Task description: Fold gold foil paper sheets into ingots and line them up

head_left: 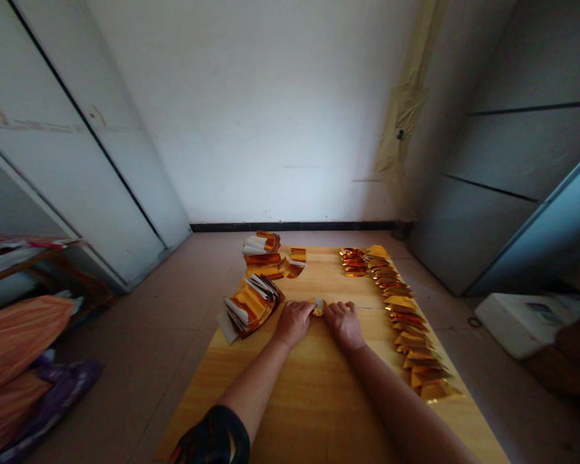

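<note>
Your fingers (310,308) grip a small folded piece of shiny gold-and-white paper (319,305) between your two hands, over the middle of the pale wooden counter (314,399).
Your left hand (292,323) pinches the piece's left edge and your right hand (347,327) its right edge, fingers closed on both sides. Just left of your left hand lies a fanned stack of glossy gold paper sheets with white undersides (254,304); beyond it, near the counter's far left corner, are loose curled gold sheets (263,265). Past your right hand, a long overlapping row of folded gold paper pieces (406,319) runs down the counter's right side, with a shorter orange-gold cluster of folded pieces (354,263) beside its far end. Beyond the counter stands a plain white wall (270,116).
</note>
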